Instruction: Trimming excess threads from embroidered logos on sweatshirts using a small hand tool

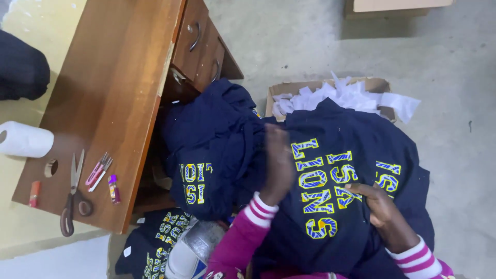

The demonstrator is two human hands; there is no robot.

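Smoothing navy shirt (336, 206) on lap: blurred left hand (279, 165) flat on cloth, grip unclear; right hand (380, 204) open, fingertips pinning printed letters. Best pressed flat, wrinkles pushed outward.

Bare floor (454, 170) lies open to my right; on my left the desk (108, 98) blocks me, and ahead the scrap box (336, 95) crowds the shirts (330, 206).

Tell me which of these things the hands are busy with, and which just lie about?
In hand:
left hand
right hand
navy printed shirt
heap of navy shirts

Lying about:
scissors
small snips
paper roll
box of white scraps
wooden desk
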